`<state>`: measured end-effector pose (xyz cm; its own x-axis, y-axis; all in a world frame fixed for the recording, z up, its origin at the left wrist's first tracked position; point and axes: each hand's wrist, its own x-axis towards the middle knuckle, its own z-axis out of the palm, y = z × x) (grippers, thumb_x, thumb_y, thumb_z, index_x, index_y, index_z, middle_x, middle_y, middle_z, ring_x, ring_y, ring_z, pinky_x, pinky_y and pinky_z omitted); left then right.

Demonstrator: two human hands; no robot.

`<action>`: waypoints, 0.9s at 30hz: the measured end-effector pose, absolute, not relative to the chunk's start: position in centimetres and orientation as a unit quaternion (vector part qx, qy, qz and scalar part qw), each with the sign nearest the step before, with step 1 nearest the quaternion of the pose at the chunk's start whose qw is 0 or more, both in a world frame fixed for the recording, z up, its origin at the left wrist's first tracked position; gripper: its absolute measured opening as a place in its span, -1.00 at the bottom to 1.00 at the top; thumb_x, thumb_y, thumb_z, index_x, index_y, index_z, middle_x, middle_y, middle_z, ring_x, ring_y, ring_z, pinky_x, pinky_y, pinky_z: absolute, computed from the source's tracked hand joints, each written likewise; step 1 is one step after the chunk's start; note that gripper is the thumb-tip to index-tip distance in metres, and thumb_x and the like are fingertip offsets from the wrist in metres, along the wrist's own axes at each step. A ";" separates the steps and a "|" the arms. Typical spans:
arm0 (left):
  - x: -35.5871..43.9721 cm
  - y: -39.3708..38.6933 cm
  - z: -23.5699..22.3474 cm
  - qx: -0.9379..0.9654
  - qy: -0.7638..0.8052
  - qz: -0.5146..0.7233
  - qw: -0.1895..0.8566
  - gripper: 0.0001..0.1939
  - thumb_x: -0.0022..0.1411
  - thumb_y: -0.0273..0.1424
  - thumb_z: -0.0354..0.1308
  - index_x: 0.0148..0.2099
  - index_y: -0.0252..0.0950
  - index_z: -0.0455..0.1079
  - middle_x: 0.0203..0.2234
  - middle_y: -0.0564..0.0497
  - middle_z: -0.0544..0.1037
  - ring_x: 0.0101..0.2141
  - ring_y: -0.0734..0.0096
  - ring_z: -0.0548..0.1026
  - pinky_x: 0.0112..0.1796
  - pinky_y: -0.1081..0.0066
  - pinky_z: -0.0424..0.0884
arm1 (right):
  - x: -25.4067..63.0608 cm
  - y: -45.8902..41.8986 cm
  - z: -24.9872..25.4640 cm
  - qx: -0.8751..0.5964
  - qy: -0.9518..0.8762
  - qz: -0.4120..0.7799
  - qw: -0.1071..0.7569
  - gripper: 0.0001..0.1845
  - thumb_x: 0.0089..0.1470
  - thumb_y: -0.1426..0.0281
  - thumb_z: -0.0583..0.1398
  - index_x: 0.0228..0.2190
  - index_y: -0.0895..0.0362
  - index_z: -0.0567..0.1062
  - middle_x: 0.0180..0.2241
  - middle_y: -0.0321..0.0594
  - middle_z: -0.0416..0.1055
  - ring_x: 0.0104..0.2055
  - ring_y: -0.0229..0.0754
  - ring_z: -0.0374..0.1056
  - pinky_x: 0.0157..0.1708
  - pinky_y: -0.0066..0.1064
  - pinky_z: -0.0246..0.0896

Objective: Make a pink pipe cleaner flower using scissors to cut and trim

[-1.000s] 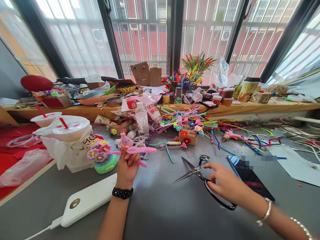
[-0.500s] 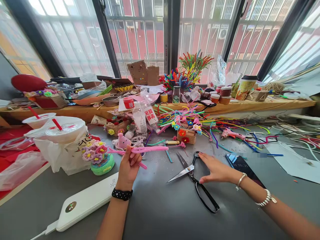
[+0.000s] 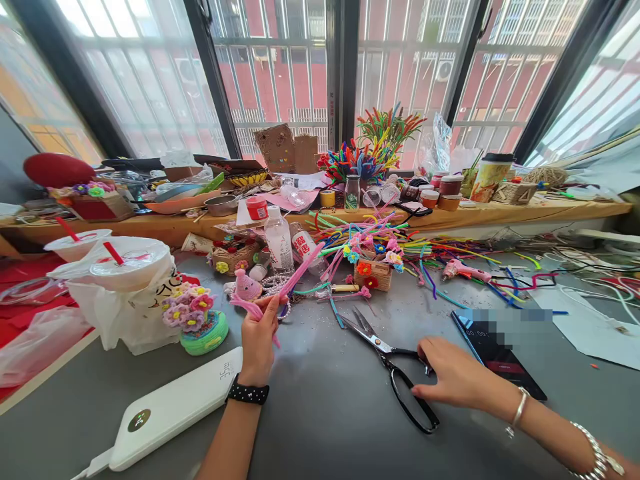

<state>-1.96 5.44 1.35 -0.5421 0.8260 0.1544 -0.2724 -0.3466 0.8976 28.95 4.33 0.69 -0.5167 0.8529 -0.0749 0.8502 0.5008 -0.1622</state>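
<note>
Clearly, the left hand [image 3: 259,333] pinches pink stems [image 3: 303,272], the right hand [image 3: 453,373] touching scissors [image 3: 381,345].

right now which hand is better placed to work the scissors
Probably the right hand: it is at the handle end of the scissors, with the blades pointing away from it. The left hand is occupied, holding pink fuzzy strips.
</note>
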 end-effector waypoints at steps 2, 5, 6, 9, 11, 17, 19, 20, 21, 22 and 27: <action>-1.8 5.4 1.3 0.323 0.472 0.750 0.334 -0.74 -0.14 -0.30 0.24 -0.38 -0.36 0.39 -0.61 0.11 0.47 -0.77 0.76 0.02 -0.76 0.59 -0.12 | 28.5 3.4 0.9 -0.513 -0.853 0.090 -0.011 -0.69 -0.23 0.25 0.15 -0.43 0.23 0.37 -0.40 -0.03 0.35 -0.34 0.00 0.25 -0.37 -0.28 0.12; -1.8 5.3 1.2 0.328 0.491 0.741 0.320 -0.72 -0.14 -0.29 0.24 -0.36 -0.38 0.39 -0.64 0.12 0.44 -0.76 0.74 -0.01 -0.76 0.58 -0.16 | 28.2 2.9 1.0 -0.531 -0.842 0.091 -0.020 -0.75 -0.24 0.34 0.11 -0.44 0.23 0.36 -0.39 -0.01 0.36 -0.34 0.02 0.25 -0.37 -0.28 0.11; -1.8 5.3 1.2 0.331 0.492 0.739 0.320 -0.72 -0.13 -0.30 0.23 -0.36 -0.38 0.39 -0.65 0.12 0.43 -0.75 0.73 -0.02 -0.76 0.58 -0.17 | 28.2 2.9 1.0 -0.535 -0.839 0.101 -0.020 -0.77 -0.23 0.36 0.09 -0.45 0.22 0.36 -0.40 -0.03 0.36 -0.35 0.00 0.26 -0.38 -0.30 0.11; -1.8 5.3 1.2 0.338 0.490 0.736 0.322 -0.75 -0.11 -0.30 0.23 -0.38 -0.38 0.40 -0.67 0.12 0.42 -0.75 0.73 -0.03 -0.75 0.57 -0.18 | 28.4 3.0 0.9 -0.542 -0.832 0.116 -0.016 -0.83 -0.21 0.42 0.04 -0.46 0.18 0.36 -0.44 -0.08 0.38 -0.39 -0.06 0.28 -0.45 -0.36 0.11; -1.7 5.4 1.2 0.339 0.490 0.735 0.323 -0.75 -0.12 -0.30 0.23 -0.40 -0.38 0.40 -0.65 0.11 0.44 -0.75 0.73 -0.02 -0.75 0.56 -0.16 | 28.3 2.9 0.9 -0.542 -0.835 0.093 -0.017 -0.84 -0.21 0.44 0.04 -0.48 0.18 0.36 -0.44 -0.07 0.40 -0.38 -0.04 0.29 -0.46 -0.37 0.09; -1.7 5.4 1.3 0.332 0.493 0.732 0.333 -0.72 -0.16 -0.29 0.24 -0.37 -0.36 0.39 -0.61 0.09 0.49 -0.77 0.74 -0.01 -0.75 0.57 -0.14 | 27.3 3.4 1.3 -0.569 -0.806 0.156 -0.046 -0.95 -0.30 0.45 0.09 -0.65 0.18 0.34 -0.59 -0.13 0.37 -0.54 -0.14 0.25 -0.63 -0.45 -0.07; -1.8 5.4 1.3 0.334 0.493 0.729 0.338 -0.72 -0.16 -0.29 0.24 -0.38 -0.35 0.38 -0.61 0.10 0.48 -0.76 0.74 0.00 -0.75 0.58 -0.13 | 27.3 3.8 1.3 -0.566 -0.761 0.316 -0.015 -0.92 -0.31 0.43 0.10 -0.71 0.17 0.30 -0.70 -0.27 0.28 -0.62 -0.27 0.18 -0.67 -0.50 -0.15; -1.8 5.4 1.3 0.335 0.493 0.727 0.339 -0.73 -0.16 -0.29 0.24 -0.39 -0.36 0.38 -0.62 0.10 0.48 -0.76 0.74 0.01 -0.75 0.58 -0.13 | 27.4 3.9 1.2 -0.563 -0.716 0.414 0.011 -0.89 -0.28 0.41 0.10 -0.71 0.17 0.29 -0.72 -0.31 0.25 -0.64 -0.31 0.15 -0.68 -0.53 -0.15; -1.8 5.4 1.3 0.337 0.493 0.726 0.341 -0.73 -0.15 -0.28 0.24 -0.39 -0.36 0.38 -0.62 0.09 0.47 -0.76 0.74 0.01 -0.75 0.58 -0.13 | 27.7 4.0 1.1 -0.555 -0.655 0.512 0.042 -0.87 -0.23 0.38 0.08 -0.69 0.17 0.30 -0.71 -0.33 0.25 -0.64 -0.34 0.14 -0.69 -0.55 -0.13; -1.8 5.4 1.3 0.340 0.493 0.725 0.341 -0.73 -0.15 -0.29 0.24 -0.40 -0.36 0.38 -0.63 0.09 0.47 -0.76 0.74 0.01 -0.75 0.58 -0.12 | 27.9 4.0 1.0 -0.542 -0.586 0.598 0.075 -0.84 -0.18 0.35 0.07 -0.65 0.18 0.33 -0.67 -0.32 0.27 -0.63 -0.36 0.16 -0.68 -0.57 -0.08; -1.5 5.3 1.4 0.346 0.484 0.730 0.337 -0.74 -0.13 -0.31 0.23 -0.38 -0.36 0.36 -0.64 0.10 0.45 -0.76 0.74 0.00 -0.76 0.60 -0.14 | 30.0 3.8 0.6 -0.492 -0.444 0.732 0.160 -0.76 -0.04 0.28 0.04 -0.44 0.18 0.38 -0.36 -0.13 0.41 -0.45 -0.30 0.33 -0.41 -0.50 0.20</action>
<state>-1.53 5.34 1.37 -0.5339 0.8263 0.1792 -0.1560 -0.3046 0.9396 30.04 3.82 0.58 -0.4647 0.6712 -0.5775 0.2015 -0.5550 -0.8071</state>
